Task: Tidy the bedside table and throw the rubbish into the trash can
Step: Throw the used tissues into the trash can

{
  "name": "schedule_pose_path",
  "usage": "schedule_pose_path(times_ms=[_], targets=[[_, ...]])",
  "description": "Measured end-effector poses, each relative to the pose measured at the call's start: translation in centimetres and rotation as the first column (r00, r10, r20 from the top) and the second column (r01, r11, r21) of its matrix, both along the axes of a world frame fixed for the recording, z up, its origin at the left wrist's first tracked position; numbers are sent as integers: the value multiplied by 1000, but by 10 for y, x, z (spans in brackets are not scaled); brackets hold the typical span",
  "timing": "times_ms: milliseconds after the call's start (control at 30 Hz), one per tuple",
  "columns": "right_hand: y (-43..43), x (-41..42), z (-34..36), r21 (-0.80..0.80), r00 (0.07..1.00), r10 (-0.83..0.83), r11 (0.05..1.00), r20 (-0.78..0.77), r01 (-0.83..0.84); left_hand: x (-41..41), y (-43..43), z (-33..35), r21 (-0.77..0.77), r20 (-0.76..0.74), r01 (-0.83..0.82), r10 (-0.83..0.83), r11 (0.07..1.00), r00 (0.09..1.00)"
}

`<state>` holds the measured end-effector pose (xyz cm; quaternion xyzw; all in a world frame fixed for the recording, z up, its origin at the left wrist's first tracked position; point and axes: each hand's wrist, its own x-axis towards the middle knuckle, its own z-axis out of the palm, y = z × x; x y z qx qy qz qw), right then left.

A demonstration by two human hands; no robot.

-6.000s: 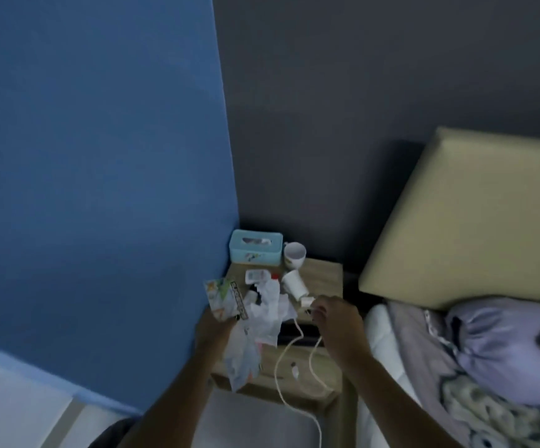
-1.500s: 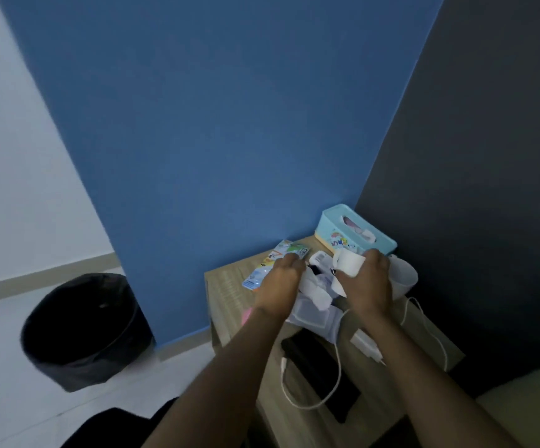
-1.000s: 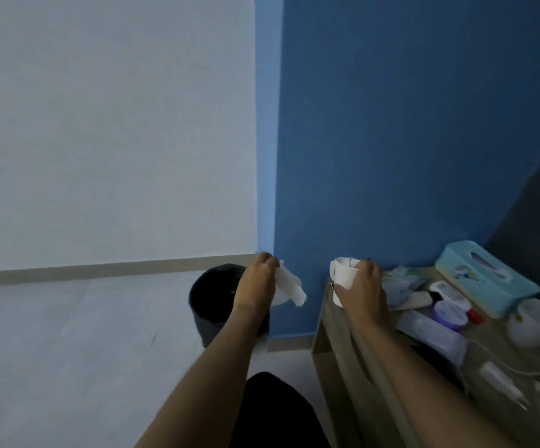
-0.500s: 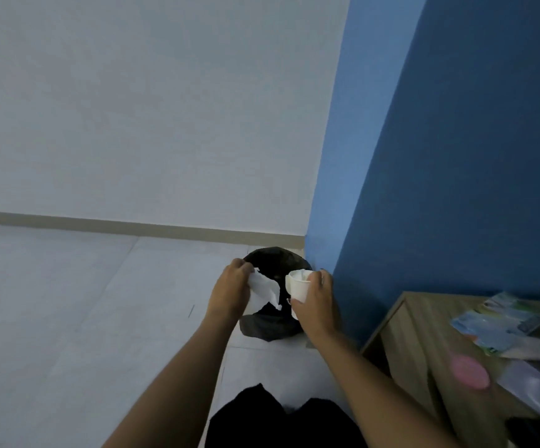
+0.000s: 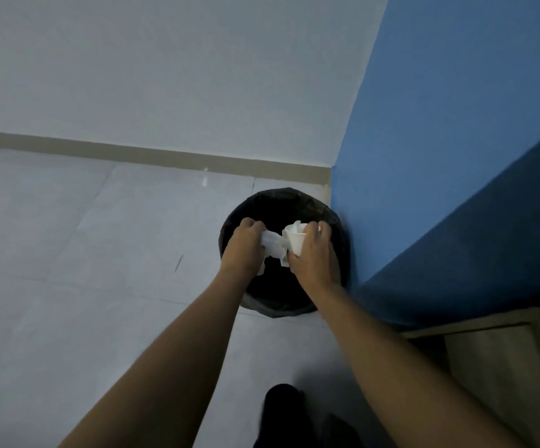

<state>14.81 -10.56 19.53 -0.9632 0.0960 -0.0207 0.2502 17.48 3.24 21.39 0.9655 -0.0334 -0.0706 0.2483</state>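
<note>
**Both hands over the trash can, rubbish held**

A white wall point(image 5: 165, 76) meets a blue wall point(image 5: 456, 156) above the pale tiled floor point(image 5: 68, 253). The wooden side of the counter point(image 5: 504, 367) shows at lower right. The black-lined trash can point(image 5: 275, 194) stands on the floor in the corner, against the blue wall. Over its opening, the left hand point(image 5: 244, 247) grips a crumpled white tissue point(image 5: 273, 248), and the right hand point(image 5: 313, 257) curls round a white paper cup point(image 5: 296, 240). Tissue and cup touch.
</note>
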Motion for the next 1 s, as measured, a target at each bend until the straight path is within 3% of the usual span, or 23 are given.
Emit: schedule_pose_path(times_ms=[233,367,500,767,1000], targets=[[-1,4,-61,20,998,28,999,-58,-27,14,3,-67,41,-244,8,2,999,970],[-2,-3,-57,21,998,31,999,-58,-30,10,1,-67,37,-283,52,-39,998,958],[-3,-15,-44,17,997,29,999,-65,-28,2,-1,-55,48,-243,58,-45,997,969],[-17,-103,54,79,999,15,997,47,-18,-62,-20,41,4,-91,93,-92,996,992],[-99,-206,133,63,971,-198,980,136,191,-146,-118,117,-43,32,295,-294,955,955]])
